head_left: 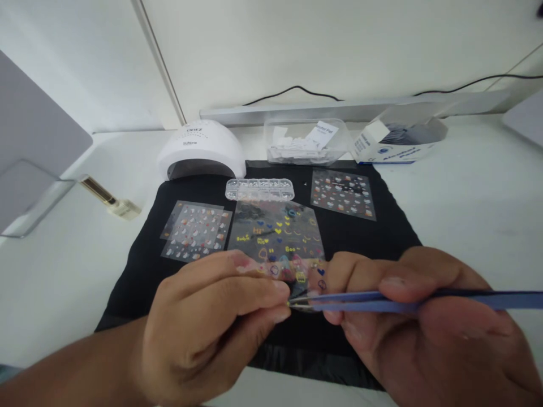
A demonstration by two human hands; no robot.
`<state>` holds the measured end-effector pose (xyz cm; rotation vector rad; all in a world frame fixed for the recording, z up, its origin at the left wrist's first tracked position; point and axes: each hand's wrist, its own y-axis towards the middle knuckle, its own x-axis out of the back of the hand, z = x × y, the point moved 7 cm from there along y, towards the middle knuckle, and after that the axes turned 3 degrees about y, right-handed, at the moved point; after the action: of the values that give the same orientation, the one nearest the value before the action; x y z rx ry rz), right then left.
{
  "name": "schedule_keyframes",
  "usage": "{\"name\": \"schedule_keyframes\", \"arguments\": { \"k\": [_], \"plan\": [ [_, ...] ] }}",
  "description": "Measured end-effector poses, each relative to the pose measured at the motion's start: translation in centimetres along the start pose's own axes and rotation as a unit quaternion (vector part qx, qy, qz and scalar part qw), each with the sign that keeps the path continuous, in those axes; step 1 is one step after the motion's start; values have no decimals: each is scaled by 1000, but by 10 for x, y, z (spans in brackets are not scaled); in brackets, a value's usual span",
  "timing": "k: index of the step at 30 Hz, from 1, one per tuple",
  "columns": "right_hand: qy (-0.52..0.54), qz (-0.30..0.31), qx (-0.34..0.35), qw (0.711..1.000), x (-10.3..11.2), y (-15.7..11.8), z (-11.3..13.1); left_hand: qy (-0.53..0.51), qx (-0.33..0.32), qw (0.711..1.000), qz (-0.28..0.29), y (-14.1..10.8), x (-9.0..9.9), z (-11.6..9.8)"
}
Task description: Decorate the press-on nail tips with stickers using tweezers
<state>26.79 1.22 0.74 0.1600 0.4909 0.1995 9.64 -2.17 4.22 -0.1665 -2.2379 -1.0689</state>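
Observation:
A clear nail sticker sheet (278, 232) with small neon words, hearts and faces is raised in front of me, over a black mat. My left hand (216, 322) is closed on its lower left part, thumb and fingertips pressed together. Blue tweezers (365, 301) lie across my right hand (424, 316), gripped between thumb and fingers. Their metal tips meet the left fingertips, where a tiny yellow-green bit shows. Some right-hand fingers also touch the sheet's lower right edge. Whether the bit is still joined to the sheet I cannot tell.
On the black mat (144, 254) lie more sticker sheets (197, 229), another sheet (343, 194) and a clear rhinestone case (259, 189). Behind stand a white nail lamp (202, 148), a plastic tub (307, 148) and an alcohol pad box (396, 148). A gold-capped polish bottle (123, 208) lies left.

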Motion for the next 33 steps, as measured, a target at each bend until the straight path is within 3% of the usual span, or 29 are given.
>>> {"name": "schedule_keyframes", "arguments": {
  "k": [11,17,29,33],
  "plan": [
    [-5,-11,0,1000,0,1,0,14,-4,1000,6,-1,4,0],
    [6,-14,-2,1000,0,0,2,24,-40,999,20,2,3,-3],
    [24,-25,10,999,1,-3,-1,40,-31,998,46,-2,0,0],
    [24,-7,-31,999,2,-4,-6,42,-34,997,45,-1,0,1]
  ]
}}
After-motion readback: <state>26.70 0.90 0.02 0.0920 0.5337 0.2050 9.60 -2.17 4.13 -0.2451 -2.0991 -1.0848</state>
